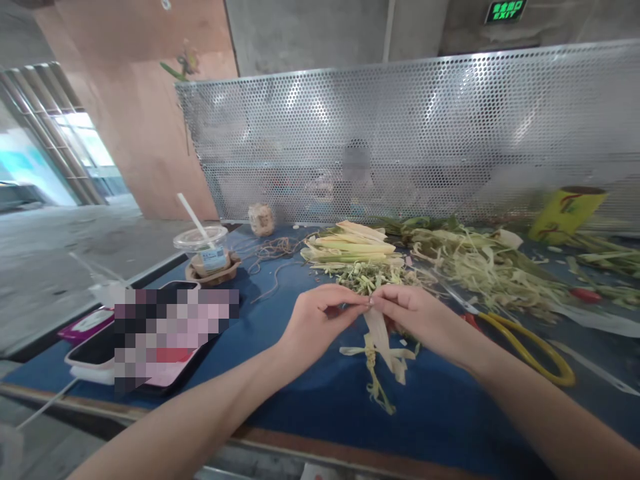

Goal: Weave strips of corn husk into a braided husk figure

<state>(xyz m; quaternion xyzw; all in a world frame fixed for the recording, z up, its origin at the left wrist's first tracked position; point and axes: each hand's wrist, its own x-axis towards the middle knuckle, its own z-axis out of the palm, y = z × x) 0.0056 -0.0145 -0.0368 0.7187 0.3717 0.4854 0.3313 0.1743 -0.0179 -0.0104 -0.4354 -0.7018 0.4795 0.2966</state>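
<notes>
Over the blue table top [300, 393], my left hand [320, 317] and my right hand [413, 313] meet fingertip to fingertip. Both pinch the top of a pale corn-husk strip [379, 337] that hangs down between them. A small knotted husk piece [377, 367] with loose ends lies on the table just under the hands. Behind the hands sits a small heap of green and yellow bits [367, 275], and beyond it a stack of folded husk leaves [350, 247].
Yellow-handled scissors [530, 347] lie at the right. A heap of shredded husk [485, 267] spreads at the back right beside a yellow cup [565, 213]. A lidded drink cup with a straw [205, 250], tangled twine [273, 252] and a dark tray [95, 353] stand left. A perforated metal screen [425, 133] closes the back.
</notes>
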